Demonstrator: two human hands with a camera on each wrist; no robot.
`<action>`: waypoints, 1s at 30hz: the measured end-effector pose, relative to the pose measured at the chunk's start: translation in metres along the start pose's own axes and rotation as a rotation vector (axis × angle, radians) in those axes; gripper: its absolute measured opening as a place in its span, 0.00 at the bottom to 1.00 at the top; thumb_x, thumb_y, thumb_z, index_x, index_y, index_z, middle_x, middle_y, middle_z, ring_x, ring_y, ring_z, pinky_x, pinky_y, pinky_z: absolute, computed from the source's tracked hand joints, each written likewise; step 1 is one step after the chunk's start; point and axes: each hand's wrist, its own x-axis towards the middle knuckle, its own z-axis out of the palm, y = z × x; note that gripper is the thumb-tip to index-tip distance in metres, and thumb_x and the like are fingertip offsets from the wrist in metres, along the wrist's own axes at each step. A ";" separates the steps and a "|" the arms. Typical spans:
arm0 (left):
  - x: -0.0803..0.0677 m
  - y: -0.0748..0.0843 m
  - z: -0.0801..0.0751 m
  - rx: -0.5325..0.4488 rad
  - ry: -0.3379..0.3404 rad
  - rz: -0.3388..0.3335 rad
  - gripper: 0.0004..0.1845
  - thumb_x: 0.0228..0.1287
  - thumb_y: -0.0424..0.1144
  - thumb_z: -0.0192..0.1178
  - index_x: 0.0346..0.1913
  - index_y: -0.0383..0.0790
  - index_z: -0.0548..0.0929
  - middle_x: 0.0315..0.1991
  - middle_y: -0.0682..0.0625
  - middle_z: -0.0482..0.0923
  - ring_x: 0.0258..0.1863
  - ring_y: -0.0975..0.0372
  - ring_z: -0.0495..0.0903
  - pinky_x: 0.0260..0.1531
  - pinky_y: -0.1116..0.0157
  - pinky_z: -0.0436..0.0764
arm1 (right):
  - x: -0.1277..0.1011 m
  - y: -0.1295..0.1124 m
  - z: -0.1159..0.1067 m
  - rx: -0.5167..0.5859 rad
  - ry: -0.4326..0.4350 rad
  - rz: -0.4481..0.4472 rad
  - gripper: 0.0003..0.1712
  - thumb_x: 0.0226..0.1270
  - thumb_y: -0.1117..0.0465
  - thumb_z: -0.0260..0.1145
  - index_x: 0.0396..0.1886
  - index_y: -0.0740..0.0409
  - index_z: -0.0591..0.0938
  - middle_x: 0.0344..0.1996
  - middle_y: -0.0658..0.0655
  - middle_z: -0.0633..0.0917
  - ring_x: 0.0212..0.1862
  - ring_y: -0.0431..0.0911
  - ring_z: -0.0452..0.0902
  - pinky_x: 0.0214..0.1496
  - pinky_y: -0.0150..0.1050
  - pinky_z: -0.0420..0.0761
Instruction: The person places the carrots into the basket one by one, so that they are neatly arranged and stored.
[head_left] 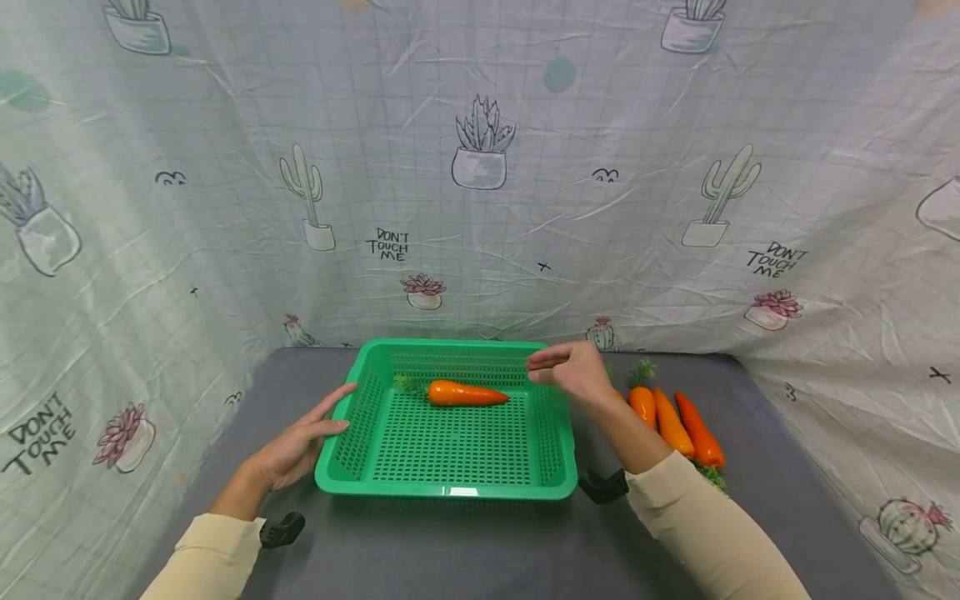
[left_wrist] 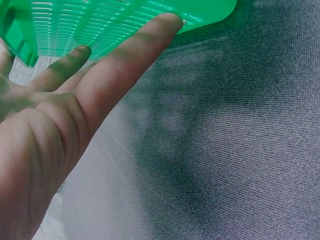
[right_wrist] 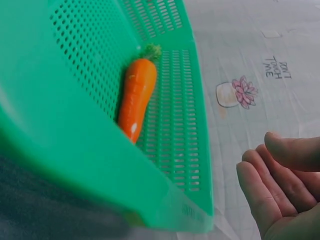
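Note:
A green plastic basket (head_left: 510,492) with slotted walls stands on the grey table. Inside, an orange carrot (head_left: 467,394) with a leafy green top lies crosswise near the back wall. My left hand (head_left: 296,450) touches the basket's left side with its fingers extended; the left wrist view shows the thumb (left_wrist: 135,55) along the lower outer wall. Above the basket's right rim hovers my right hand (head_left: 576,375), its fingers loosely bent and nothing between them. In the right wrist view that hand (right_wrist: 285,190) is apart from the basket and the carrot (right_wrist: 137,95).
Several more carrots (head_left: 675,425) lie on the table to the right of the basket, partly hidden behind my right forearm. A printed cloth (head_left: 480,233) hangs around the back and sides of the grey table (head_left: 420,550). A black strap sits at each wrist.

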 end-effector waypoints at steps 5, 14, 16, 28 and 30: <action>0.001 0.001 0.001 0.006 0.018 -0.007 0.42 0.85 0.42 0.47 0.85 0.67 0.32 0.84 0.37 0.34 0.65 0.58 0.79 0.59 0.54 0.83 | -0.002 0.003 -0.009 -0.002 0.006 0.005 0.20 0.67 0.66 0.74 0.57 0.66 0.87 0.54 0.65 0.90 0.58 0.55 0.86 0.68 0.54 0.80; 0.007 0.001 0.004 0.008 0.010 0.003 0.42 0.85 0.42 0.47 0.85 0.66 0.33 0.85 0.37 0.34 0.66 0.58 0.79 0.59 0.55 0.83 | -0.010 0.010 -0.026 -0.011 0.059 0.003 0.20 0.68 0.65 0.74 0.57 0.66 0.87 0.53 0.63 0.90 0.60 0.57 0.85 0.67 0.54 0.81; 0.006 0.001 0.003 0.010 0.011 0.000 0.42 0.85 0.42 0.47 0.85 0.66 0.33 0.85 0.36 0.34 0.66 0.58 0.79 0.59 0.55 0.83 | -0.010 0.012 -0.028 -0.008 0.071 0.011 0.20 0.67 0.64 0.74 0.57 0.66 0.87 0.53 0.63 0.90 0.61 0.57 0.84 0.68 0.54 0.80; 0.002 -0.001 0.001 0.003 0.009 -0.004 0.42 0.85 0.42 0.47 0.85 0.66 0.33 0.84 0.35 0.35 0.66 0.57 0.79 0.60 0.54 0.83 | -0.013 0.021 -0.040 -0.022 0.121 0.018 0.19 0.67 0.63 0.75 0.55 0.65 0.88 0.53 0.63 0.90 0.64 0.57 0.80 0.66 0.53 0.80; 0.001 -0.001 0.001 0.003 0.009 -0.005 0.42 0.85 0.42 0.47 0.85 0.67 0.33 0.84 0.35 0.35 0.66 0.57 0.79 0.60 0.54 0.83 | -0.014 0.023 -0.042 -0.028 0.122 0.019 0.20 0.67 0.62 0.75 0.56 0.65 0.88 0.54 0.63 0.90 0.62 0.56 0.82 0.63 0.50 0.81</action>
